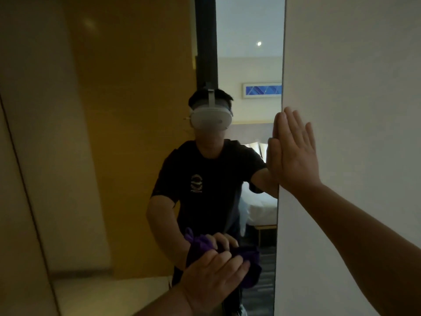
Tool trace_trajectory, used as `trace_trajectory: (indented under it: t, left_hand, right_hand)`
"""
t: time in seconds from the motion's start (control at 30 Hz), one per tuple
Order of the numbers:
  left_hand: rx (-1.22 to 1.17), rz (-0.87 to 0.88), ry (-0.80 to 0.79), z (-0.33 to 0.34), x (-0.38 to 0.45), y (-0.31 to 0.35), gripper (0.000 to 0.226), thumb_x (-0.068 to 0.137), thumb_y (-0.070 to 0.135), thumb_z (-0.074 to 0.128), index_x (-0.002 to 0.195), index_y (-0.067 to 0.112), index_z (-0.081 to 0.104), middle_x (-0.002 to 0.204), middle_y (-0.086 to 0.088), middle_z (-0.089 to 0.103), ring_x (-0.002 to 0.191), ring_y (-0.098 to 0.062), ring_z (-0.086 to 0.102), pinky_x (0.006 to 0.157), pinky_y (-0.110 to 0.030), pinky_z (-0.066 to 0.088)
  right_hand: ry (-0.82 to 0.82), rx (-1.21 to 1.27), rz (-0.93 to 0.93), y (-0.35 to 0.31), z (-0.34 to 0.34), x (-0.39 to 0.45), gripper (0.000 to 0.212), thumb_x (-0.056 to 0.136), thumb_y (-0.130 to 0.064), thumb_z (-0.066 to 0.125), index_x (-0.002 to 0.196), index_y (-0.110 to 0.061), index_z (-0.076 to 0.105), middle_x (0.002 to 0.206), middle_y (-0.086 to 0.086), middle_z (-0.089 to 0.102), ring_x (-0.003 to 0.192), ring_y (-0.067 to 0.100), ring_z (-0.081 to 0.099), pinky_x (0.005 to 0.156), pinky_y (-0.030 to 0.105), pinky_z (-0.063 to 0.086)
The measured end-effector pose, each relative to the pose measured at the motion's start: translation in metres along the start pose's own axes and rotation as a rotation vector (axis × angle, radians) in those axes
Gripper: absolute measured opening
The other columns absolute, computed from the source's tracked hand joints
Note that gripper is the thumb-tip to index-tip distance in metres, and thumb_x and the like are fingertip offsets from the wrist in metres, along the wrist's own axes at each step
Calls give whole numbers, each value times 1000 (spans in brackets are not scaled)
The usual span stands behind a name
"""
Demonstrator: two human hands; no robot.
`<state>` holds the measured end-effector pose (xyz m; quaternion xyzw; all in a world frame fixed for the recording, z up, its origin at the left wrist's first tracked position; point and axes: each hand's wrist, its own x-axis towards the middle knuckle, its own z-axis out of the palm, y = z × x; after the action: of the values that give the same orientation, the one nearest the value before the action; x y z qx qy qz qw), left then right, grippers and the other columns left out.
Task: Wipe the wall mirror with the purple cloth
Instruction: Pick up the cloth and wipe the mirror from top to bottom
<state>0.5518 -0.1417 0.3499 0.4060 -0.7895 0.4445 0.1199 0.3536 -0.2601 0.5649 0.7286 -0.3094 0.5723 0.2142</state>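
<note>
The wall mirror (136,110) fills the left and middle of the head view, its right edge meeting a white wall. My left hand (214,277) presses the bunched purple cloth (251,267) flat against the glass low down near the mirror's right edge. My right hand (296,151) rests flat with fingers spread on the white wall, just beside the mirror's edge at head height. The mirror reflects a person in a dark T-shirt with a headset, plus both hands and the cloth.
The white wall (353,87) stands to the right of the mirror. The reflection shows a yellow-brown panel, a dark door frame, a bed with white bedding and a blue framed picture.
</note>
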Motion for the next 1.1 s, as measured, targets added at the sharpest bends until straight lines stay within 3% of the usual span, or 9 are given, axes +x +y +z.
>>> trace_trajectory:
  t: [0.1,0.17,0.27,0.37,0.47,0.67,0.83,0.93,1.1]
  left_hand:
    - [47,19,104,-7,7,-14,36,98,29,59,133,28,55,121,6,54,106,-15,56,88,-36,51]
    - [9,-83,263,-28,37,-34,37,96,24,62,133,23,56,121,0,52,107,-21,53,85,-42,50]
    - [64,-263,553,-83,124,-88,34,97,14,53,130,15,55,122,-7,48,107,-29,50,89,-44,42]
    - [199,-358,622,-141,216,-148,37,91,13,56,128,13,62,122,-9,57,107,-30,54,89,-42,41]
    - [272,-424,546,-152,253,-164,43,88,18,58,132,15,59,123,-9,61,109,-29,57,88,-39,42]
    - [313,-260,541,-104,206,-112,33,103,17,44,130,13,62,119,-9,63,105,-30,57,88,-41,40]
    - [231,-102,325,-25,118,-18,37,100,16,47,135,15,57,123,-8,59,106,-30,59,91,-46,41]
    - [135,28,136,21,53,38,36,98,24,49,133,20,57,121,-1,55,102,-22,58,88,-39,40]
    - [7,-20,-12,43,9,79,37,96,31,50,133,26,56,121,4,55,103,-16,57,89,-32,37]
  right_hand:
    - [-45,0,28,2,-8,-2,55,106,-35,22,155,-11,17,163,13,15,153,26,5,123,51,6]
    - [-38,9,69,12,-15,-4,56,106,-39,19,155,-12,19,163,13,15,152,26,6,123,51,7]
    - [-61,-31,107,34,-22,-5,59,105,-41,17,155,-10,19,163,14,13,152,27,4,123,51,6]
    - [-106,-121,68,49,-18,-10,58,105,-39,21,155,-11,17,164,12,8,151,23,-3,123,47,0]
    - [-97,-175,19,61,-11,-13,56,106,-36,24,155,-11,14,164,10,5,151,23,-5,123,43,-4]
    - [-36,-144,-35,73,-3,-18,54,106,-35,26,154,-11,19,160,4,5,151,26,6,123,50,5]
    - [-118,-139,17,74,-4,-60,55,106,-35,26,155,-13,17,163,5,5,152,28,3,123,50,2]
    - [-202,-136,58,74,-10,-92,56,106,-38,22,155,-14,16,164,6,5,152,27,2,123,50,2]
    - [-355,-174,115,66,-19,-136,59,104,-44,14,156,-18,1,164,2,-3,152,19,-8,123,50,3]
